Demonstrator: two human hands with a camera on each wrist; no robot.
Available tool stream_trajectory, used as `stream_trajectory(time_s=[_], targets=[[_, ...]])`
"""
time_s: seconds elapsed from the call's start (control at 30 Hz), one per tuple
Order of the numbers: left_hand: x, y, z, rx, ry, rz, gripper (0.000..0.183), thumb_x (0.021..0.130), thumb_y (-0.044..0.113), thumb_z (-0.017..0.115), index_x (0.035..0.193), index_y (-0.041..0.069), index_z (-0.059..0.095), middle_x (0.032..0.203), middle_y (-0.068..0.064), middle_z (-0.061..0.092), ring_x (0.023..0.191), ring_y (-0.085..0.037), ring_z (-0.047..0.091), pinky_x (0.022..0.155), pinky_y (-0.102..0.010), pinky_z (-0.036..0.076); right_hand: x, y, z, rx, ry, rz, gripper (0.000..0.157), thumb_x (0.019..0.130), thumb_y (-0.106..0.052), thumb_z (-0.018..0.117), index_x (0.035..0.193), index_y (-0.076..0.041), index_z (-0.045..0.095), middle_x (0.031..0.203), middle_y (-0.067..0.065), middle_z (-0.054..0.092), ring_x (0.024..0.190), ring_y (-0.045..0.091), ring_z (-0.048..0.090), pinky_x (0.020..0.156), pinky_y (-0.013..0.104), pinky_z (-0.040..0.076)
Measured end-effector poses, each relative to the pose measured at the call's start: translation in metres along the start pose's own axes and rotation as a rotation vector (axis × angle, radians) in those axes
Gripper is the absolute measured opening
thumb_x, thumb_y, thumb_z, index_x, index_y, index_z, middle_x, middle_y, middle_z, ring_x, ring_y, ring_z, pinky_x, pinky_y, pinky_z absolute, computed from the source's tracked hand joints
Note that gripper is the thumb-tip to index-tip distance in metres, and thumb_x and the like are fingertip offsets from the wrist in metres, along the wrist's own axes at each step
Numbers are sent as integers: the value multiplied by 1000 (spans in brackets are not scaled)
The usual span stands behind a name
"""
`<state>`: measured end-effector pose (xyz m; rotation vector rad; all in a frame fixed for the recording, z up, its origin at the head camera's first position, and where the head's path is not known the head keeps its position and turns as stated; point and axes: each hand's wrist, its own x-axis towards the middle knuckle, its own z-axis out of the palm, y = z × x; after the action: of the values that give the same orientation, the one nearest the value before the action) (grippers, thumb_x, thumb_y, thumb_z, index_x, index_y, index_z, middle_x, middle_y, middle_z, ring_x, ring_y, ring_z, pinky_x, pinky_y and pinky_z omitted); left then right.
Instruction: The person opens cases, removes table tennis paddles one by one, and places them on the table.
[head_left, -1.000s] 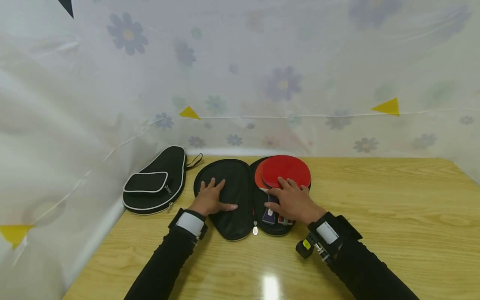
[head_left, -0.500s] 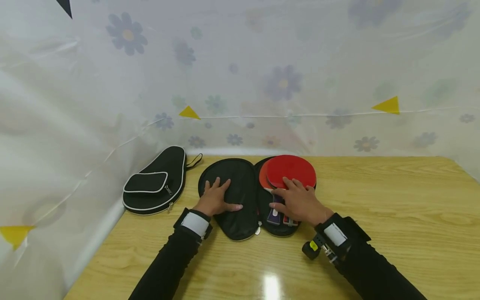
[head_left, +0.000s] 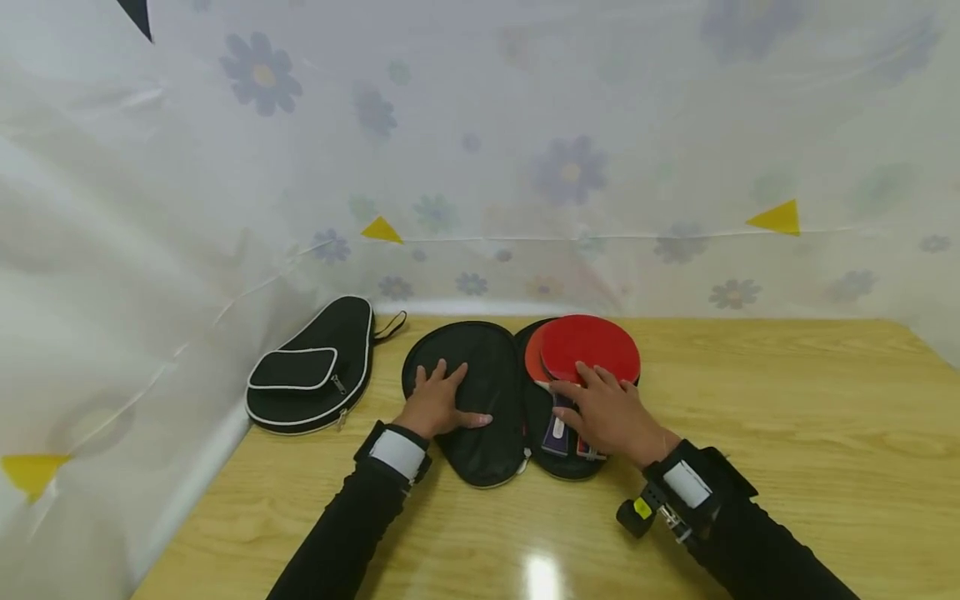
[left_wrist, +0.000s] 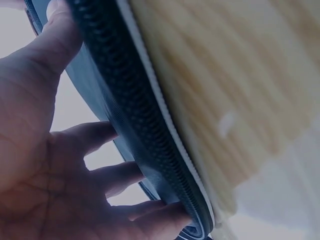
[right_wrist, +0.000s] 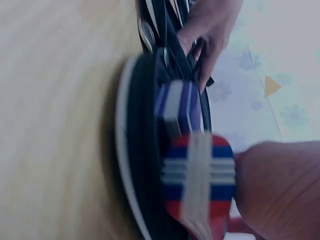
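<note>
Hands [head_left: 441, 407] [head_left: 617, 419] on case [head_left: 491, 358] and paddles [head_left: 592, 343], handles [head_left: 557, 435] partly hidden

I wore black, rumpled sleeves [head_left: 337, 525]. Behind my bare left hand [head_left: 438, 409] sat a black wristband [head_left: 397, 454] with a white panel; behind my right hand [head_left: 617, 418], a matching band [head_left: 687, 483] carried a yellow-marked black module [head_left: 634, 520] and silvery fitting [head_left: 674, 524].

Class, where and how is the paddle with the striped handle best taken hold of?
Probably round the striped handle, coming from the near side: it looks far narrower than the red blade beyond it, and its end faces that way. The right hand rests on the blade.
</note>
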<state>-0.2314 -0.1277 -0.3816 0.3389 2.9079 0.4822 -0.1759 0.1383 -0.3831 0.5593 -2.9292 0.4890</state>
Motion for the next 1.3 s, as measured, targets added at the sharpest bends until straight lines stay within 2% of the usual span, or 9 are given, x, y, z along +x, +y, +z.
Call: stream_trajectory(time_s=[0.13, 0.2, 0.27, 0.37, 0.53, 0.7, 0.9, 1.17, 1.3], targets=[[0, -2, -1, 7, 8, 4, 97, 81, 49, 83, 157, 10, 37, 161, -29, 22, 145, -61, 12, 110, -68, 29, -5, -12, 2, -57, 148, 134, 43, 90, -20, 75, 121, 3, 55, 103, 29, 55, 91, 46, 57, 71, 61, 52], [0, -2, -2, 1, 4, 2, 98, 80, 49, 83, 157, 11, 37, 161, -29, 22, 145, -61, 11, 110, -68, 29, -8, -18, 0, -47, 141, 211, 37, 89, -17, 74, 107, 5, 50, 83, 23, 52, 70, 39, 56, 55, 51, 52], [0, -1, -2, -3, -2, 1, 98, 80, 49, 83, 157, 11, 36, 162, -29, 22, 145, -61, 11, 110, -68, 29, -10, -20, -2, -16, 107, 245, 29, 89, -12, 69, 98, 5, 47, 69, 17, 51, 53, 31, 54, 46, 42, 48], [-1, 1, -2, -13, -7, 1, 98, 80, 48, 83, 157, 11, 36, 162, -29, 22, 145, -60, 11, 110, -68, 29, -9, -18, -3, 85, 20, 282, 21, 89, -7, 60, 99, 4, 45, 57, 7, 50, 43, 20, 49, 42, 33, 40], [-2, 2, 0, -16, 3, 3, 98, 79, 48, 84, 156, 10, 38, 161, -29, 24, 144, -61, 13, 109, -68, 30, -11, -6, -3, 164, 11, 296, 25, 89, -7, 56, 108, 6, 47, 57, 3, 51, 45, 17, 50, 45, 31, 37], [-1, 2, 1, 0, 12, 9, 98, 78, 48, 85, 156, 9, 40, 160, -29, 25, 144, -61, 14, 108, -68, 31, -24, 14, -6, 160, 63, 250, 35, 90, -8, 60, 118, 9, 48, 64, 5, 52, 51, 18, 49, 48, 32, 37], [0, 1, -1, 16, 22, 10, 97, 78, 48, 85, 155, 9, 40, 160, -30, 26, 144, -61, 15, 108, -68, 31, -40, 32, -17, 205, 68, 240, 39, 92, -7, 56, 126, 8, 44, 72, 7, 53, 51, 15, 50, 49, 33, 40], [1, 0, -1, 16, 13, 10, 98, 78, 49, 84, 156, 9, 40, 160, -30, 26, 143, -62, 15, 108, -68, 31, -62, 62, -36, 141, 104, 190, 44, 95, -6, 60, 132, 8, 40, 80, 9, 57, 53, 11, 51, 50, 32, 41], [1, 0, -1, 20, 17, 16, 98, 78, 49, 85, 156, 9, 40, 159, -31, 26, 143, -62, 15, 108, -68, 32, -76, 83, -42, 127, 75, 204, 46, 96, -7, 59, 135, 8, 38, 80, 8, 56, 54, 12, 51, 50, 30, 40]])
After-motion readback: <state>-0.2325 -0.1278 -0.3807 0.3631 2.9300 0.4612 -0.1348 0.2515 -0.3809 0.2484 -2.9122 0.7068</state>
